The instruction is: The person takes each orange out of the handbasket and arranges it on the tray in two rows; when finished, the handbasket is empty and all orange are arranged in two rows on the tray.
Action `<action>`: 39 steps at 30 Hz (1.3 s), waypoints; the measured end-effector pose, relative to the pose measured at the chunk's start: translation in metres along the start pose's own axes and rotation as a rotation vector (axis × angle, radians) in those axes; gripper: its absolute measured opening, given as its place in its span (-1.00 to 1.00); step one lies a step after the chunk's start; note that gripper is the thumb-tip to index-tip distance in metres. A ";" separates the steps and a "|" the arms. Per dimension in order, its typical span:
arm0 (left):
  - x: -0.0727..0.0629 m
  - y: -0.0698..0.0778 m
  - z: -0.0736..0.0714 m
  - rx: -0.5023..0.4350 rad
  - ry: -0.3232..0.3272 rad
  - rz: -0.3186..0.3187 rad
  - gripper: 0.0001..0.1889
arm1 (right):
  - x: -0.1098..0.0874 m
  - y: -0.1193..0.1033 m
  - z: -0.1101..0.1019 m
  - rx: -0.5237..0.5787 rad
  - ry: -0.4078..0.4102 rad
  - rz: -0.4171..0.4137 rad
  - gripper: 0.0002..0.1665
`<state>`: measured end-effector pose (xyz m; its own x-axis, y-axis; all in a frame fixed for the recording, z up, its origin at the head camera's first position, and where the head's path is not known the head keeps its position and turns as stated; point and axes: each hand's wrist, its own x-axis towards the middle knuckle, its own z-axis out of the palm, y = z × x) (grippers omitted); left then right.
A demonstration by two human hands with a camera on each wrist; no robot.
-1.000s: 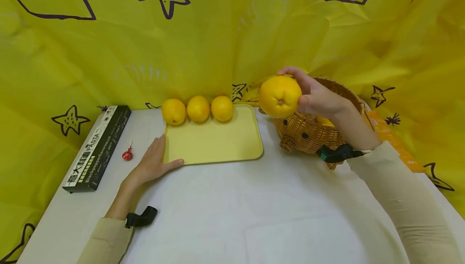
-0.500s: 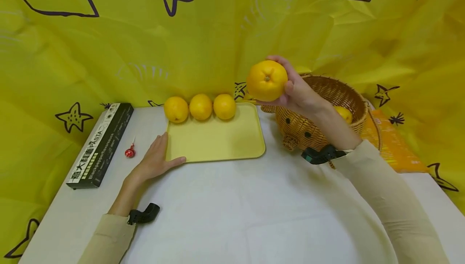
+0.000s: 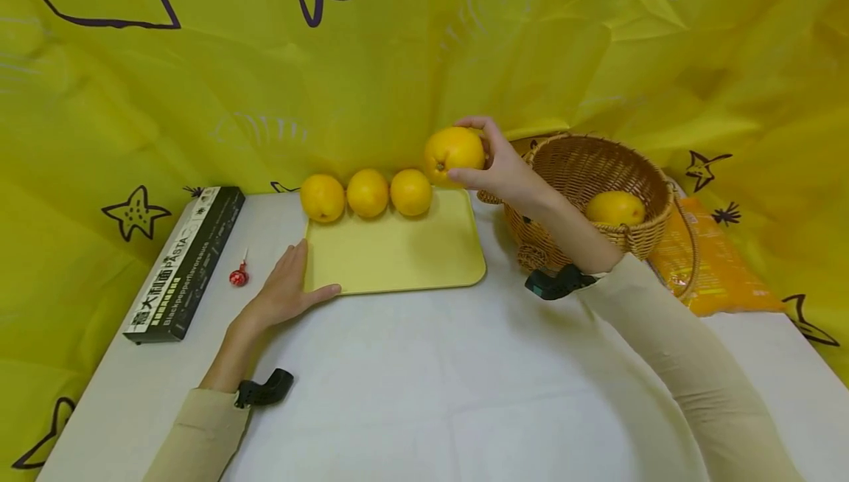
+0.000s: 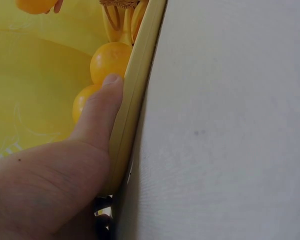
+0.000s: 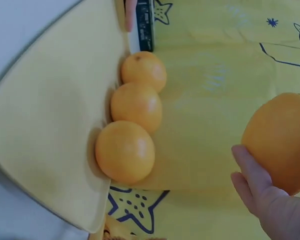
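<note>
My right hand (image 3: 500,165) grips an orange (image 3: 453,152) by its right side, above the back right corner of the yellow tray (image 3: 424,253). Three more oranges (image 3: 368,193) form a row along the tray's back edge, from its left corner toward the middle. At the tray's front left corner lies my left hand (image 3: 281,290), thumb along the front edge and fingers along the left side. In the left wrist view that thumb (image 4: 97,115) lies against the tray rim. The right wrist view has the held orange (image 5: 282,142) at the right, apart from the row.
A wicker basket (image 3: 577,165) with an animal face stands right of the tray, a yellow fruit (image 3: 615,208) inside. Behind it lies an orange packet (image 3: 723,268). On the left are a black-and-white pasta box (image 3: 186,264) and a red lollipop (image 3: 239,274). A yellow printed cloth hangs behind.
My right hand has carried the orange left from over the basket to the tray's back right corner, uncovering the fruit in the basket. My left hand stays at the tray corner.
</note>
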<state>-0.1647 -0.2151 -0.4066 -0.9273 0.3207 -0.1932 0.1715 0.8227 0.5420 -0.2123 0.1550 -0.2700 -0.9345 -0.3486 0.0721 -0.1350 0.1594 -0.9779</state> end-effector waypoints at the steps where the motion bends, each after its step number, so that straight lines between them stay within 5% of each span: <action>1: 0.000 0.000 0.000 -0.002 -0.002 -0.001 0.23 | 0.001 0.002 0.002 -0.011 0.001 -0.012 -0.19; 7: 0.000 0.000 0.001 0.001 -0.007 -0.010 0.25 | 0.008 0.011 0.016 0.135 -0.012 -0.058 -0.15; 17: 0.003 0.001 -0.004 0.009 0.001 -0.018 0.24 | 0.018 0.009 0.035 0.650 -0.126 0.044 -0.28; 25: 0.001 0.000 0.001 0.011 -0.001 -0.013 0.23 | 0.025 0.021 0.046 0.501 0.010 0.128 -0.26; 29: 0.001 -0.001 0.002 0.000 -0.007 -0.019 0.23 | 0.031 0.033 0.046 0.457 0.070 0.103 -0.14; 39: 0.001 -0.003 0.001 -0.001 0.009 -0.002 0.23 | 0.042 0.061 0.043 0.634 0.137 0.125 -0.20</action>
<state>-0.1661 -0.2167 -0.4087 -0.9304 0.3151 -0.1872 0.1694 0.8225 0.5429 -0.2456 0.1101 -0.3347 -0.9696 -0.2357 -0.0659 0.1582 -0.3983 -0.9035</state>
